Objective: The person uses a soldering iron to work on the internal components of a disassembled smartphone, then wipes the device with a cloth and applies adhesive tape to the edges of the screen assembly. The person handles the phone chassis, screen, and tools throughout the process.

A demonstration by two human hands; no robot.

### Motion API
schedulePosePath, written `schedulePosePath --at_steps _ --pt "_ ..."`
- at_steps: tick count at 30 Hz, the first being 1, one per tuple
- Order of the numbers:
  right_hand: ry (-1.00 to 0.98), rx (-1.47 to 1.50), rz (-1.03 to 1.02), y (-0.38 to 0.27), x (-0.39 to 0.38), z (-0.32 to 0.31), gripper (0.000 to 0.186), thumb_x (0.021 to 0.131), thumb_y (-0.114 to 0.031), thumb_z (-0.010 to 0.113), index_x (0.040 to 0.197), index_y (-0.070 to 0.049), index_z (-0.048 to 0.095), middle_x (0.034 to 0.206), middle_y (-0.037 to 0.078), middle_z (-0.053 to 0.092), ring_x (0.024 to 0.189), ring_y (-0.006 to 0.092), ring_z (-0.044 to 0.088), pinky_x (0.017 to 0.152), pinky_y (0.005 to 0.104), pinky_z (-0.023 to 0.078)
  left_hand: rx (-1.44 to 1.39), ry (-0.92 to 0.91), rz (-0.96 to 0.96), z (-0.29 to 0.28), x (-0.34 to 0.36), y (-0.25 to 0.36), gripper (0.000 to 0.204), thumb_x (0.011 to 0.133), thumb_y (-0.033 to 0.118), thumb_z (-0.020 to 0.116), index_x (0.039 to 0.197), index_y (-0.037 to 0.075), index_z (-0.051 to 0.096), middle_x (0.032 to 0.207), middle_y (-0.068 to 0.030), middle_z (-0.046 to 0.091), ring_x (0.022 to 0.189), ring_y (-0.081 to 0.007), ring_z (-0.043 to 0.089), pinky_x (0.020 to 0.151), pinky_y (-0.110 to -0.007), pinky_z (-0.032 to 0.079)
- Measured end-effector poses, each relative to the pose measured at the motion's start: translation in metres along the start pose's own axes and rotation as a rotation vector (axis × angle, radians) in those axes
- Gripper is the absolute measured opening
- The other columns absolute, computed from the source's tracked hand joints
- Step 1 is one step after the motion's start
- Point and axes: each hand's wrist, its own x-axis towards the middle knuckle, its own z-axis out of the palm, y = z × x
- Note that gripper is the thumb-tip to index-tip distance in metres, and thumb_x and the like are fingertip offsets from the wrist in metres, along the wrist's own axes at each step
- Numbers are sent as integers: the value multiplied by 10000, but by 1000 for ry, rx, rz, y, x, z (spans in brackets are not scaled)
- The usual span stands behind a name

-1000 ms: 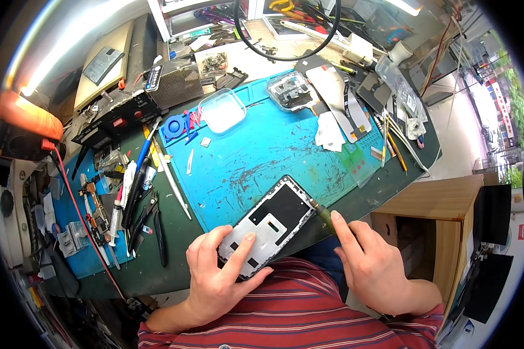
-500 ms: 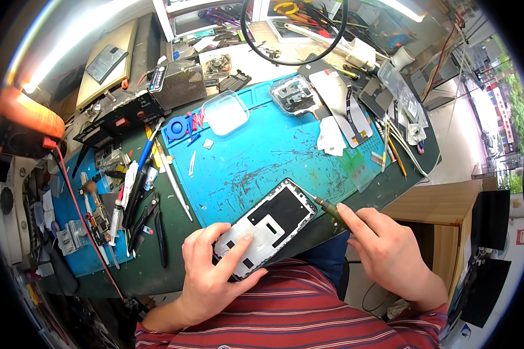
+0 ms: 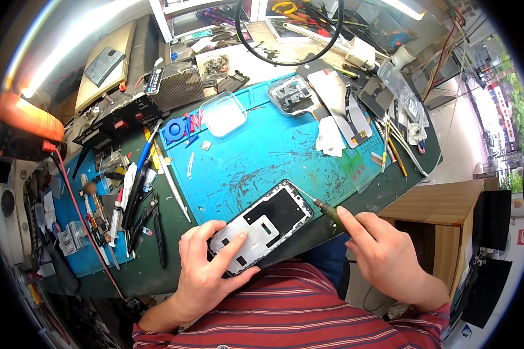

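Note:
A phone frame point(image 3: 253, 250), silver-grey with black patches and a dark rim, lies tilted at the near edge of the blue work mat point(image 3: 233, 168). My left hand point(image 3: 206, 262) grips its lower left end, fingers along the upper side, index finger pressed on the metal face and thumb at the near edge. In my right hand point(image 3: 384, 250) is a screwdriver point(image 3: 330, 212) with a dark green handle. Its thin shaft points up and left, and the tip is by the frame's upper right corner; whether it touches the rim I cannot tell.
On the mat stand a clear plastic box point(image 3: 223, 115) and a clear tray of small parts point(image 3: 293, 96). Cutters point(image 3: 141, 224), tweezers point(image 3: 173, 189) and other tools crowd the left side. White crumpled paper point(image 3: 330, 136) and phone parts lie at the right. A wooden cabinet point(image 3: 436, 209) borders the bench.
The phone frame and my left hand have shifted slightly left. The screwdriver has moved a little left, with its tip still near the same corner.

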Motion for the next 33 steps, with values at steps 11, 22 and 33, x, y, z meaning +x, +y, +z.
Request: schedulePosePath --at_steps 11,22,33 --pt "29 -15 -64 10 8 -1 605 862 -67 739 1451 -91 601 1040 64 610 860 245 653 666 365 556 -7 -12 -3 -2 0 -2 753 578 154 976 1285 103 719 1370 -192 528 1222 -387 498 1001 -488 458" --pt "88 27 -112 34 20 0 571 839 -26 717 1395 -142 662 1062 67 652 886 266 662 723 382 571 1 -21 -2 -4 0 -4 761 582 132 970 1298 96 714 1389 -190 528 1242 -391 496 1013 -484 457" --pt "139 -196 -393 78 63 -16 603 784 -18 682 1355 -211 702 1066 11 685 871 206 652 749 336 574 -49 -75 -37 -14 7 -11 705 647 145 933 1316 96 718 1468 -193 512 1317 -401 483 1099 -505 422"
